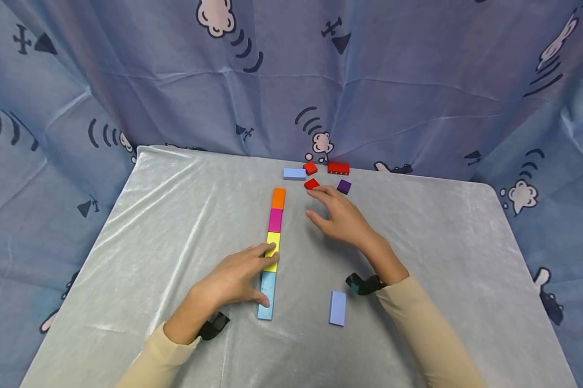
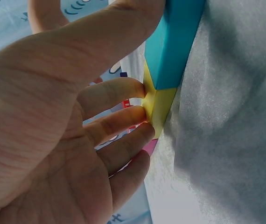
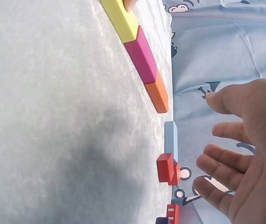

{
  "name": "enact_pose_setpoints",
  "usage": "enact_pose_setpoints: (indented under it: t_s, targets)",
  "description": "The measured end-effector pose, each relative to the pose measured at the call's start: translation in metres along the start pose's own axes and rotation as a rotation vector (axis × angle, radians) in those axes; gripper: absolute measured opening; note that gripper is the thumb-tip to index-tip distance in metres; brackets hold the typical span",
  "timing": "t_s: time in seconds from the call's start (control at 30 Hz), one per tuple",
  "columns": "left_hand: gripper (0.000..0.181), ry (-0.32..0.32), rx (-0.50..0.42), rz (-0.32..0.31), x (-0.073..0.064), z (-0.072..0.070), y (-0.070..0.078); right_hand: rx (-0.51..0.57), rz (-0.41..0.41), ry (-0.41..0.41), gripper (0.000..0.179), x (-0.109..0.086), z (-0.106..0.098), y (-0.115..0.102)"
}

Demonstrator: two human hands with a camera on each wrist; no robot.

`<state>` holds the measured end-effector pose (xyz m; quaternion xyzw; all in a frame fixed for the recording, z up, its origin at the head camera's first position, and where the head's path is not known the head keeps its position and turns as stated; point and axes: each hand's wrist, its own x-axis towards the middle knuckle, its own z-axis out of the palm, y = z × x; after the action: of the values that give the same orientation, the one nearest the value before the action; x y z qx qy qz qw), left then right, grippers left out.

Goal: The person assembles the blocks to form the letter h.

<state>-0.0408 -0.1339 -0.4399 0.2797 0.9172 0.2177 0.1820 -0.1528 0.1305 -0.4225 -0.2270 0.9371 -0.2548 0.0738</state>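
A row of blocks runs away from me on the cloth: a light blue block, a yellow block, a magenta block and an orange block, end to end. My left hand rests on the row, fingertips on the yellow block and thumb at the blue one. In the left wrist view, its fingers are extended, only slightly bent. My right hand hovers with spread fingers and holds nothing. Its fingertips are close to a small red block in the head view.
At the back lie another small red block, a pale blue block, a longer red block and a small purple block. A periwinkle block lies near the right forearm. Patterned curtains surround the cloth-covered table.
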Motion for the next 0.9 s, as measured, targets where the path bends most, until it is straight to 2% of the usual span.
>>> enact_pose_setpoints:
  t_s: [0.2,0.53,0.9]
  targets:
    - [0.099,-0.001,-0.005,-0.005,0.000,0.001,-0.001,0.022,0.009,-0.013,0.059,0.012,0.006,0.004]
    - [0.098,0.005,0.007,-0.007,0.000,0.002,-0.003,0.043,-0.004,0.033,0.053,0.039,0.021,0.013]
    - [0.096,0.001,-0.002,0.000,0.000,0.002,-0.003,-0.007,-0.008,0.049,0.052,0.065,0.028,0.008]
